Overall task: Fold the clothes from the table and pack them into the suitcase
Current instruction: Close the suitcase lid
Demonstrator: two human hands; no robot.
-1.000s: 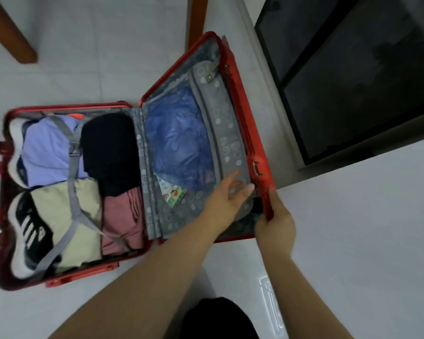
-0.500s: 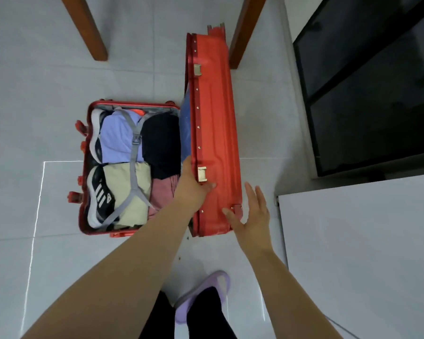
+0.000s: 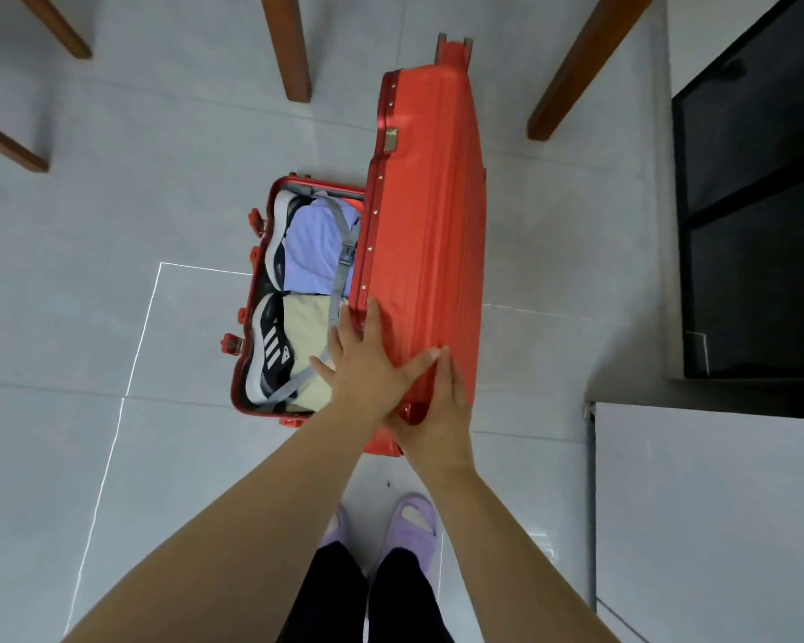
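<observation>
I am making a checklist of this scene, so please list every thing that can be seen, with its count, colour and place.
suitcase: one, red, on the floor, lid half down over the base
lilac garment: one, lilac, far part of the base
cream garment: one, cream, near part of the base
shoes: two, black and white, along the base's left wall
strap: one, grey, across the garments
wooden legs: four, brown, beyond the suitcase
cabinet: one, black, far right
white surface: one, white, lower right
floor: grey tiles
slippers: two, lilac, on the feet
trousers: black, bottom centre
left hand: flat on the lid's edge
right hand: on the lid's near corner
</observation>
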